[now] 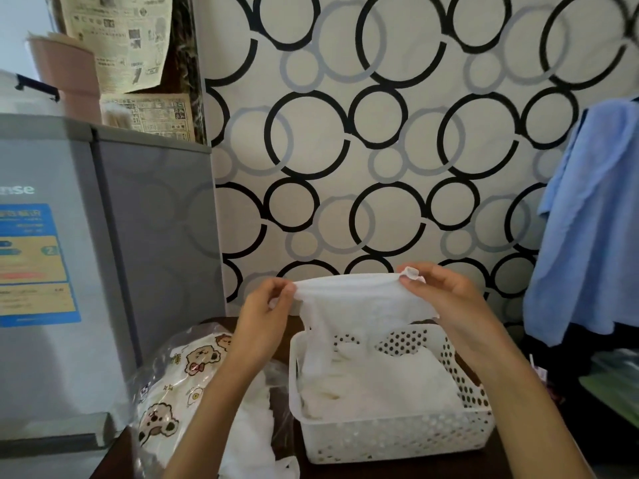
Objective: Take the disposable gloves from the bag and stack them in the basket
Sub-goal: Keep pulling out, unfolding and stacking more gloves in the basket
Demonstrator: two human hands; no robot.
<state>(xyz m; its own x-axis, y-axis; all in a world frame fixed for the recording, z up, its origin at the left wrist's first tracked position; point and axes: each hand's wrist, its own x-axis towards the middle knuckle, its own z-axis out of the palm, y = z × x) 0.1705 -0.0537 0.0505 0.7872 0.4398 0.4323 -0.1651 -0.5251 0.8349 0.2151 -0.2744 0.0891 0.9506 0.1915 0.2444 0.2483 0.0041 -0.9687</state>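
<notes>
The left hand [268,302] and the right hand [437,290] each pinch a top corner of one thin glove [359,305] with their fingers, holding it stretched flat in the air, just above the basket [390,440]. A pile of gloves [380,385] already lies inside the basket, so part of the job looks done. The bag [173,385] with little bears on it sits to the left on the dark tabletop [397,470], and more white gloves spill out of it, so more are left. A grey fridge [103,254] stands left and a blue cloth [587,236] hangs right. Nothing blocks the basket.
</notes>
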